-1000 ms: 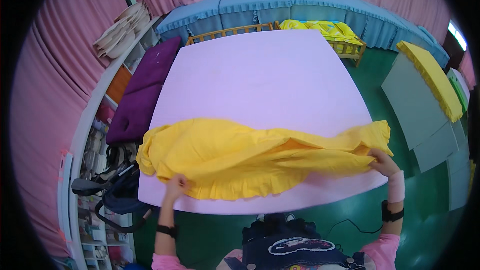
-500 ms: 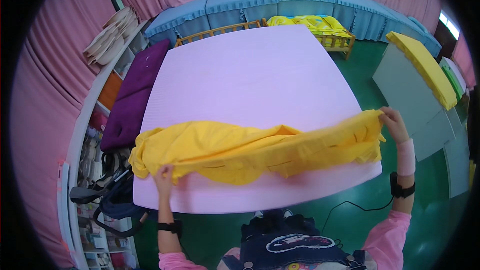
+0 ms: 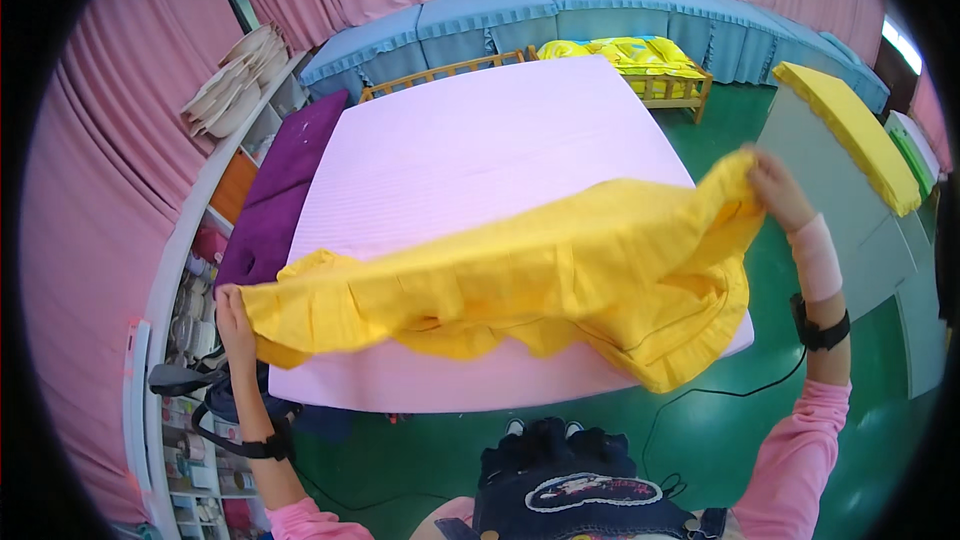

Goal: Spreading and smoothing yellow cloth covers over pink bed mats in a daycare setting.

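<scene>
A yellow pleated cloth cover [image 3: 500,275] is stretched between my two hands above the near part of a bed-sized pink mattress [image 3: 480,140]. My left hand [image 3: 236,323] is closed on the cloth's left corner, beyond the mattress's left edge. Raised higher, my right hand [image 3: 778,188] grips the upper right corner, past the mattress's right edge. Folds of the cover hang toward me, and its lower right part droops over the mattress's near right corner. The fingertips of both hands are partly hidden by fabric.
Left of the mattress lie a purple cushion [image 3: 285,180] and a white shelf [image 3: 225,165] with supplies. A wooden cot [image 3: 675,88] with yellow bedding stands behind. A grey cabinet [image 3: 830,180] with a yellow cover is at right. A black cable [image 3: 735,393] crosses the green floor.
My left hand has moved outward to the left and up, spreading the cloth wider. My right hand has risen, lifting the cloth's right end off the mattress.
</scene>
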`<state>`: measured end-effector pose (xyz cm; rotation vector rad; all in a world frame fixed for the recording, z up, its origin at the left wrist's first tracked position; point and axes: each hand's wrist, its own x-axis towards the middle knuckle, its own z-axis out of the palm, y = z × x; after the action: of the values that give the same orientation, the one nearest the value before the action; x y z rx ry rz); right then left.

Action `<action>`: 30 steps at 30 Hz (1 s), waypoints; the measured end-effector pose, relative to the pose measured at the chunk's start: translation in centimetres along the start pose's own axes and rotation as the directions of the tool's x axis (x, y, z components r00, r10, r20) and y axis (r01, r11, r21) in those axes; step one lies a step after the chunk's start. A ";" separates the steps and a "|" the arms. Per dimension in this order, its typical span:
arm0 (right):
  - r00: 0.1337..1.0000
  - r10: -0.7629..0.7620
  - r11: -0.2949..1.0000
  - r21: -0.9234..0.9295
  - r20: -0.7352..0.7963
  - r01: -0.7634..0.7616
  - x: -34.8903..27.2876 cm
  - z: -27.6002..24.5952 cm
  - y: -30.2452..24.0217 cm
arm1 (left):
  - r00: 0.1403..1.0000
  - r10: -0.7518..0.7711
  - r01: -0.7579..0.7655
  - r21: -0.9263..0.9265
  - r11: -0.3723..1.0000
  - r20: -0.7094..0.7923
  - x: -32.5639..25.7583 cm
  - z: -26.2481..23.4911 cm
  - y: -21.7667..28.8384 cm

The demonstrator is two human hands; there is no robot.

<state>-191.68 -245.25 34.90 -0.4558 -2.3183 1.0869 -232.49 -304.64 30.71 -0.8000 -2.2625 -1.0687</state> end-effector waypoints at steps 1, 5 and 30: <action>0.976 0.061 0.996 -0.076 0.210 -0.046 -1.4 0.1 -0.6 | 0.983 -0.112 0.122 -0.064 0.990 0.142 -1.5 -0.4 0.3; 0.929 0.264 0.660 -0.751 0.260 0.023 -6.3 1.1 0.0 | 0.874 -0.178 0.149 0.099 0.984 0.452 -8.1 -3.0 3.2; 0.316 0.934 0.357 -0.389 0.166 -0.850 -54.1 7.1 6.3 | 0.322 -0.460 0.360 0.342 0.868 0.828 -42.8 -18.5 -1.6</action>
<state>-152.10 -272.99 8.71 -2.0381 -2.4736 1.4438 -200.25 -332.76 12.24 -0.8900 -3.5992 -0.7552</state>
